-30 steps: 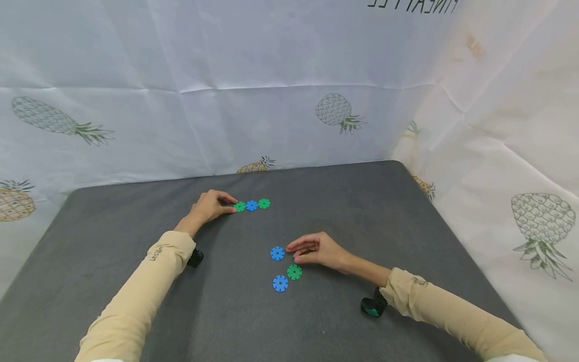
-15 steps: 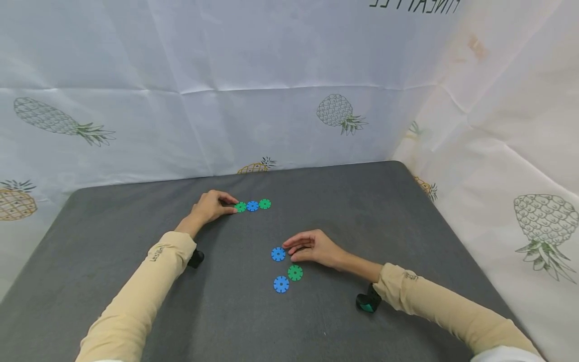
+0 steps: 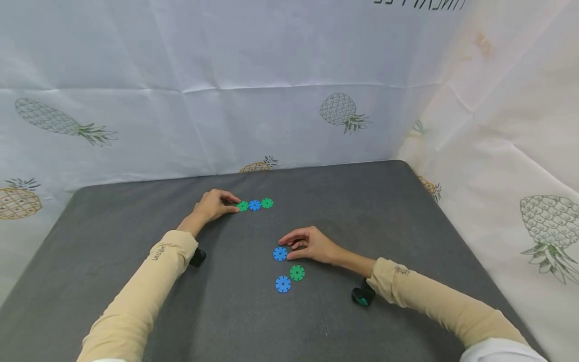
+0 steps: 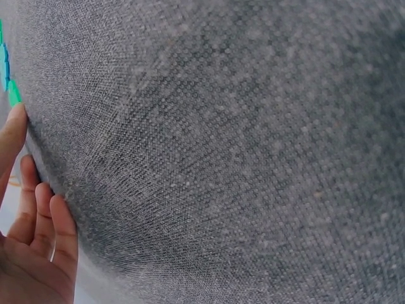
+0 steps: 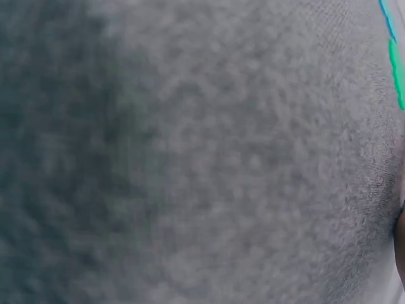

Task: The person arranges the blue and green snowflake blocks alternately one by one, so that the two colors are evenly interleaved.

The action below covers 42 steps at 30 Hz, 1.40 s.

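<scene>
At the far part of the table my left hand [image 3: 211, 206] pinches the edge of a notched green disc [image 3: 243, 206] between thumb and fingers. This disc is at the left end of a short row, beside a blue disc [image 3: 255, 205] and another green disc [image 3: 267, 203]. Nearer, my right hand [image 3: 316, 247] has its thumb and index finger spread about a loose blue disc [image 3: 280, 254], fingertips right at its rim. In the left wrist view the thumb [image 4: 14, 130] meets the green disc [image 4: 14, 93]; the right wrist view catches only a sliver of hand.
Another green disc [image 3: 297, 273] and a blue disc [image 3: 283, 284] lie flat close together, just below the right hand. Dark grey cloth covers the table [image 3: 217, 311]. A pineapple-print white curtain [image 3: 181, 136] hangs behind and to the right.
My right hand has moved left, from beside the loose blue disc to around its rim. The left hand stays at the row, and the view has shifted slightly.
</scene>
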{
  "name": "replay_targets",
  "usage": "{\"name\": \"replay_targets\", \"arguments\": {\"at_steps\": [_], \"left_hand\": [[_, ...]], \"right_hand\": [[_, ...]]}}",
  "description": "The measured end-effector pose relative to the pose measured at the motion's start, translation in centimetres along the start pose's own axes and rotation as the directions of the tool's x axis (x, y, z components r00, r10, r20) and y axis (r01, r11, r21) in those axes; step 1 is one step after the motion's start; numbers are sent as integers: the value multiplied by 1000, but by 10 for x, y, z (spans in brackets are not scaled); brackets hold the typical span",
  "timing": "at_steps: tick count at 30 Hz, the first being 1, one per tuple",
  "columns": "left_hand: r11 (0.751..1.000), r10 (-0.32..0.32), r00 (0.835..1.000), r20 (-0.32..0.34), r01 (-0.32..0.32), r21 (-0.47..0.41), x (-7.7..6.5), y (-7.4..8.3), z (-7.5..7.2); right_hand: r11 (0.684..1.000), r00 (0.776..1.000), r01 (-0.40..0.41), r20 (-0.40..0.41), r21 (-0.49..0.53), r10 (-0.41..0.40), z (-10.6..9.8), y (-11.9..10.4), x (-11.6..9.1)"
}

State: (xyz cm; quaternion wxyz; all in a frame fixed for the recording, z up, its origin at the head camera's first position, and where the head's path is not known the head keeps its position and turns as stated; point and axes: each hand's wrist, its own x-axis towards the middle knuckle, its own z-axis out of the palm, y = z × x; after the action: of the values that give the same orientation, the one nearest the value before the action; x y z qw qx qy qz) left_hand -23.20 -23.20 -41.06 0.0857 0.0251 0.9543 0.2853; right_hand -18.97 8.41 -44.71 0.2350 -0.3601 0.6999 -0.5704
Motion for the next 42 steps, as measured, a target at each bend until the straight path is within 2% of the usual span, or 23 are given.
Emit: {"name": "replay_targets", "arguments": {"at_steps": [4, 12, 18, 28, 33, 36, 40, 42], "left_hand": [[1000, -1, 1000, 1, 1, -4, 0, 0, -1], [1000, 9, 1000, 6, -8, -12, 0, -1, -2], [1000, 5, 1000, -6, -6, -6, 1, -2, -1], [1000, 16, 1000, -22, -16, -8, 3, -2, 2], [1000, 11, 1000, -16, -11, -10, 3, -2, 2], [1000, 6, 1000, -14, -6, -12, 3, -1, 2], [1000, 1, 1000, -19, -1, -11, 3, -1, 2], [1000, -2, 1000, -19, 2, -7, 2, -1, 2]], "right_hand": [[997, 999, 34, 37, -64, -31, 1, -1, 4], [990, 992, 74, 114, -119, -60, -3, 3, 10], [973, 985, 123, 144, -193, -96, -4, 6, 15], [980, 974, 173, 168, -97, -155, -4, 10, 20], [973, 970, 195, 169, -122, -173, -5, 10, 19], [945, 969, 216, 169, -245, -178, -6, 9, 17], [876, 968, 241, 173, -418, -183, -8, 9, 16], [862, 966, 248, 183, -443, -184, -9, 9, 16]]}}
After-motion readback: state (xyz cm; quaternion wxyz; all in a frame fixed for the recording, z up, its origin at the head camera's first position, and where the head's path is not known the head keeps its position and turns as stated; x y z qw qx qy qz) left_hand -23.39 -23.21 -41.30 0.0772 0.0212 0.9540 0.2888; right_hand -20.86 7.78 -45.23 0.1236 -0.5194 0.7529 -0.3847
